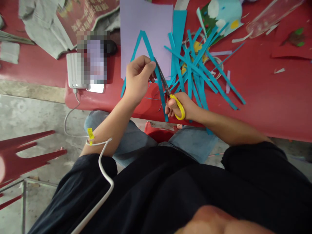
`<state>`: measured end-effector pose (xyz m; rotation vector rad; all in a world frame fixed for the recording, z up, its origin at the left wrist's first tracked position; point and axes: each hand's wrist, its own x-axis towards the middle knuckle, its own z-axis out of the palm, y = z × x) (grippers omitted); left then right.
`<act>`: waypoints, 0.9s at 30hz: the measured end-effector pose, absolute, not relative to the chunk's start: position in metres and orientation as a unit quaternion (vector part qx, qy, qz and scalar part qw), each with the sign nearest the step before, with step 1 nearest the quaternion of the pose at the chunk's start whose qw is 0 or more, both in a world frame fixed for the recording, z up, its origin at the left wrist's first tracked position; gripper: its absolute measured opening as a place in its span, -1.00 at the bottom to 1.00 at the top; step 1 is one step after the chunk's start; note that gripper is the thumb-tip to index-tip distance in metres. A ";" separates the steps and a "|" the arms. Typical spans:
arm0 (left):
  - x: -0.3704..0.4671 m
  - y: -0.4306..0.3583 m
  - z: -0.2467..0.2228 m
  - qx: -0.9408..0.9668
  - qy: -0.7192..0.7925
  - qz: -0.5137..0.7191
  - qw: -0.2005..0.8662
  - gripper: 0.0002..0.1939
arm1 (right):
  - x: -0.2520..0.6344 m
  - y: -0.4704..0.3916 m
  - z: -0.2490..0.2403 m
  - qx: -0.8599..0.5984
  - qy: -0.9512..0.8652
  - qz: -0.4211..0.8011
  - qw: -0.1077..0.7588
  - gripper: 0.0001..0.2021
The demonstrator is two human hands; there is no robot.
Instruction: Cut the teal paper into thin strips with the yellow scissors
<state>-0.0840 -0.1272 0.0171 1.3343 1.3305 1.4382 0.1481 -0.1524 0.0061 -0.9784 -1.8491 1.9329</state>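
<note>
Nearest: the wearer's jeans (pixel 195 143), knees under the edge of the red table (pixel 268 107). Just over that edge, right hand (pixel 186 101) closed around the yellow handle of the scissors (pixel 166 87). Blades point away from the body, slanting left; cannot tell whether they are parted.

Blue strip (pixel 161 92): immediately left of the scissors. Bent to a peak at its far end, two legs coming back toward the lap; left leg passes partly behind the other hand. Key relation: right leg's long axis runs far-left to near-right, roughly parallel to the blades, not squarely across them. Blade tips meet the strip's right edge, or nearly; whether paper sits between them, not resolvable. Loose near end lies just beside the right fingers, contact uncertain.

Left hand (pixel 138 78): thumb and fingers pinched together on the right leg, partway along, close to the blade tips. This is the nearer hand to the strip, since it has the grip.

Beyond: loose strips (pixel 192 70) in a crossed heap to the right; purple sheets (pixel 146 19) past the peak; blue sheet (pixel 180 24) along their right side. Farther right, a clear bottle (pixel 271 19).
</note>
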 end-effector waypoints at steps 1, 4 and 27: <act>-0.084 -0.127 0.017 0.525 0.517 0.562 0.376 -0.23 | 0.148 -0.152 0.008 -0.338 -0.643 0.672 0.142 -0.25; -0.083 -0.127 0.017 0.521 0.525 0.558 0.378 -0.24 | 0.147 -0.152 0.013 -0.333 -0.646 0.673 0.138 -0.21; -0.070 -0.131 0.010 0.500 0.506 0.581 0.396 -0.39 | 0.147 -0.153 0.004 -0.374 -0.591 0.697 0.159 -0.15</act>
